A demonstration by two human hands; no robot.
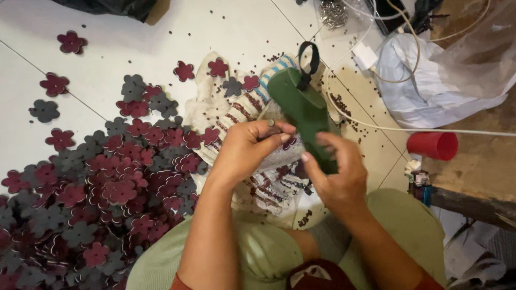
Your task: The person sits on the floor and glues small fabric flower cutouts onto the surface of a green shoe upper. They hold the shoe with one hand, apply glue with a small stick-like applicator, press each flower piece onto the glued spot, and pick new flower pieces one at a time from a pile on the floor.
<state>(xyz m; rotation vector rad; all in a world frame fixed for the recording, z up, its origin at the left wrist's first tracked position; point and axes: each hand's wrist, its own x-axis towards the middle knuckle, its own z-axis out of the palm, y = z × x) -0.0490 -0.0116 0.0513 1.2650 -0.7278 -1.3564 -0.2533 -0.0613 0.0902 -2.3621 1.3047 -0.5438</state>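
Observation:
My left hand [244,150] pinches a small dark red flower-shaped cutout [289,142] between thumb and fingers, just above a striped cloth [242,110] on the floor. My right hand [338,174] grips the lower end of a dark green tool [301,104] with a black strap loop at its top; the tool tilts up and away from me. The two hands nearly touch, with the flower piece held against the tool's side. My knees in green fabric fill the bottom of the view.
A large heap of maroon and grey flower cutouts [97,188] covers the white tiled floor at left, with loose ones scattered beyond. A red cup [432,145], white cable and charger [365,56], clear plastic bags [446,70] and tiny punched dots lie at right.

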